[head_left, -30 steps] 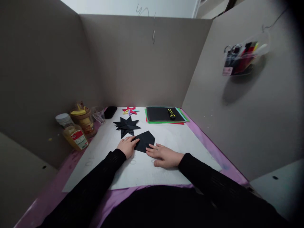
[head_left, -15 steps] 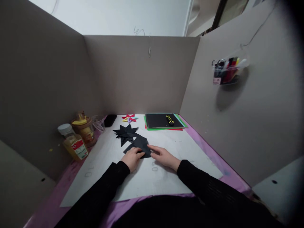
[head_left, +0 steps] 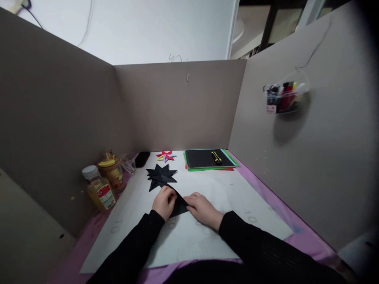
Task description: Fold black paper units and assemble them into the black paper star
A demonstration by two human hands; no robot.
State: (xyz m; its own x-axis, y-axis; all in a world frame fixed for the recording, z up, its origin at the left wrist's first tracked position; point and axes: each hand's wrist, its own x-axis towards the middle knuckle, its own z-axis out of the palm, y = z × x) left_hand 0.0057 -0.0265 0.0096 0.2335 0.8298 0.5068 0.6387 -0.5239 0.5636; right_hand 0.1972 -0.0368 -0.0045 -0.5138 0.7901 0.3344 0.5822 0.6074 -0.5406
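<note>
A folded black paper piece (head_left: 179,205) lies on the white sheet (head_left: 225,197) between my two hands. My left hand (head_left: 164,202) curls its fingers over the piece's left edge and grips it. My right hand (head_left: 202,209) presses and pinches its right side, fingers together. Just beyond the hands lies a finished black paper star (head_left: 161,176). Both arms wear black sleeves.
A small multicoloured paper star (head_left: 166,156) lies at the back. A stack of black, green and red paper (head_left: 207,159) carries a yellow-black cutter (head_left: 216,157). A bottle (head_left: 99,192), a jar (head_left: 111,172) and a clear cup (head_left: 129,162) stand left. Cardboard walls enclose the table; a pen holder (head_left: 282,97) hangs right.
The black piece was flat and wider a second ago; now it is folded smaller, with my hands drawn closer together over it. The camera has tilted upward.
</note>
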